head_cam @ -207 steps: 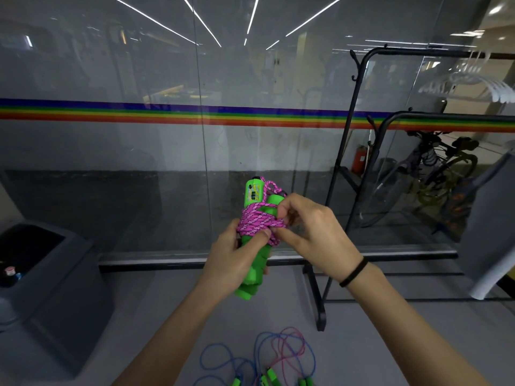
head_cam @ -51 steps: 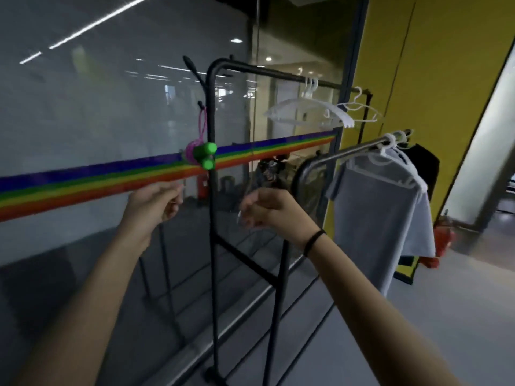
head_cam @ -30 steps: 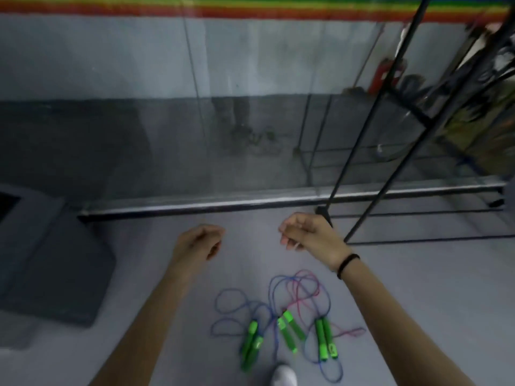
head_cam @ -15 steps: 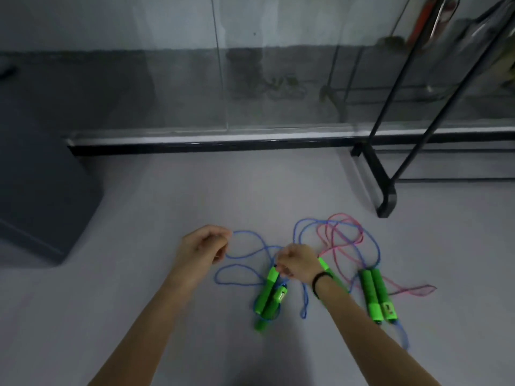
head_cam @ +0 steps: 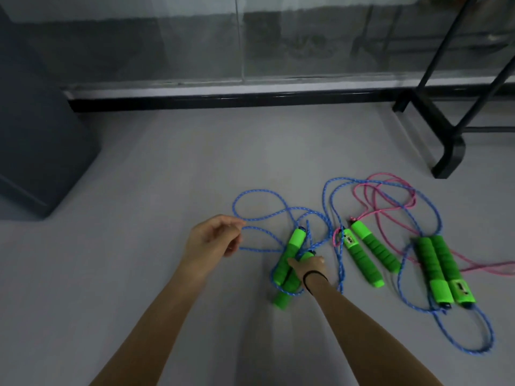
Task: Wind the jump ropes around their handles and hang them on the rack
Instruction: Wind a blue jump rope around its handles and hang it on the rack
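Note:
Three jump ropes with green foam handles lie on the grey floor. My right hand (head_cam: 308,267) is closed over the leftmost pair of green handles (head_cam: 289,252), whose blue rope (head_cam: 259,218) loops out to the left. My left hand (head_cam: 214,239) hovers beside that blue rope with curled fingers that touch or nearly touch it; whether it grips the rope I cannot tell. A middle pair of handles (head_cam: 367,253) trails a pink rope (head_cam: 390,190). A right pair of handles (head_cam: 443,268) trails another blue rope (head_cam: 473,338). The ropes overlap one another.
The black foot of the rack (head_cam: 446,151) stands at the right, its poles rising out of view. A glass wall with a black floor rail (head_cam: 223,100) runs across the back. A dark grey bin (head_cam: 36,140) stands at the left.
The first wound rope was hung on the rack. I then looked down and bent lower; my right hand came down onto the leftmost handles, and my left hand stayed by the blue rope.

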Demonstrator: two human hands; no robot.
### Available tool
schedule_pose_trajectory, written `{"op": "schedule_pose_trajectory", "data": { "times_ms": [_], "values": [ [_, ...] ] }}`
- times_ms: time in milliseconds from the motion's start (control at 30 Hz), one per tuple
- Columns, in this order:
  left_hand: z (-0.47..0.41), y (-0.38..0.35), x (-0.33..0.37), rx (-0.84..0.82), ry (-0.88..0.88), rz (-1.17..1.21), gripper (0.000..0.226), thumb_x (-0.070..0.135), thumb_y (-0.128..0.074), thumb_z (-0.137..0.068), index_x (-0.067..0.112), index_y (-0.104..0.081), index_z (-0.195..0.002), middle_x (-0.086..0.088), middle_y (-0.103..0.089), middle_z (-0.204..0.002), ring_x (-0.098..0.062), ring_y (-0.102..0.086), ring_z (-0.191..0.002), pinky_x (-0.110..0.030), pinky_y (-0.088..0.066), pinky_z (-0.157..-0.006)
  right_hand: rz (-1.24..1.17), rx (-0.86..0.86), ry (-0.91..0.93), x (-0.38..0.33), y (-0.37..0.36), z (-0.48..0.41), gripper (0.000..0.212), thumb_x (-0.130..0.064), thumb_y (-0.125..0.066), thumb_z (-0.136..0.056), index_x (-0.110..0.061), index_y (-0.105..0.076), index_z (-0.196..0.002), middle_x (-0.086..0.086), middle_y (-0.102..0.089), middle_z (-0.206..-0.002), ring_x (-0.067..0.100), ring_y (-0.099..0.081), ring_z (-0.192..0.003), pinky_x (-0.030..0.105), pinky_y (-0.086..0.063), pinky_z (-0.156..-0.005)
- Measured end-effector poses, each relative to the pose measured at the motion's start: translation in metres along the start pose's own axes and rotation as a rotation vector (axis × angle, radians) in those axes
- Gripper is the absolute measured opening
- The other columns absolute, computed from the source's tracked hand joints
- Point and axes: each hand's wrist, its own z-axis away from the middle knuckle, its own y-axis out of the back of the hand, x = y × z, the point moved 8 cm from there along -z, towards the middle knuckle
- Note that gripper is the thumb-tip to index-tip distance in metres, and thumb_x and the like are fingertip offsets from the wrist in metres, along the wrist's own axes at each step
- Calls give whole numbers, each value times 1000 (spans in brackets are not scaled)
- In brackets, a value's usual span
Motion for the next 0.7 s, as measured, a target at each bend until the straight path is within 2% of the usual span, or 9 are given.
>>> {"op": "schedule_pose_trajectory", "data": {
  "times_ms": [100,167,333,467,533,633,700],
  "values": [
    [-4,-2,-6,6,8,-14,22,0,-53,-88,14,-66,-75,7,-56,-51,-6,-48,-47,-14,-42,-49,-8,39,-1,-4,-17,-6,86,-42,-75,-69,1,-25,-125,19,-45,-131,35,-49,-119,43,-44,-94],
    [-7,-2,-12,19,18,-22,22,-1,-53,-87,13,-66,-77,6,-55,-51,-5,-48,-47,-13,-42,-49,32,75,-23,-5,-22,-8,88,-41,-78,-66,-1,-26,-124,19,-44,-131,35,-49,-119,45,-44,-94],
    [-9,-7,-20,16,59,-35,20,0,-52,-88,11,-66,-79,8,-55,-50,-4,-48,-48,-14,-44,-51,37,82,-53,1,-21,-11,81,-31,-83,-59,-2,-33,-115,18,-53,-122,34,-54,-113,42,-48,-90],
    [-11,-13,-23,-4,64,-28,18,1,-52,-88,10,-66,-81,7,-56,-49,-4,-49,-48,-13,-45,-51,13,3,-28,2,-21,-13,69,-31,-81,-60,-3,-50,-114,12,-61,-114,31,-59,-105,36,-52,-86],
    [-10,-16,-25,-18,75,-38,18,2,-53,-88,11,-66,-80,8,-56,-49,-4,-49,-48,-14,-45,-52,-79,-34,25,-8,-19,-10,60,-30,-79,-63,-4,-54,-111,12,-62,-110,30,-60,-102,34,-50,-83],
    [-9,-23,-23,-50,101,-33,18,2,-53,-89,13,-65,-81,7,-61,-53,-2,-53,-49,-13,-46,-53,-386,-57,108,-30,-7,2,43,-16,-78,-65,-3,-61,-102,15,-67,-99,28,-64,-86,38,-55,-79],
    [-8,-28,-20,-46,108,-58,12,4,-58,-87,13,-65,-89,1,-66,-73,-2,-60,-61,-13,-48,-60,-626,-137,161,-48,0,21,25,-4,-73,-70,-4,-61,-92,13,-66,-85,26,-62,-71,32,-56,-63]
  ]
}}
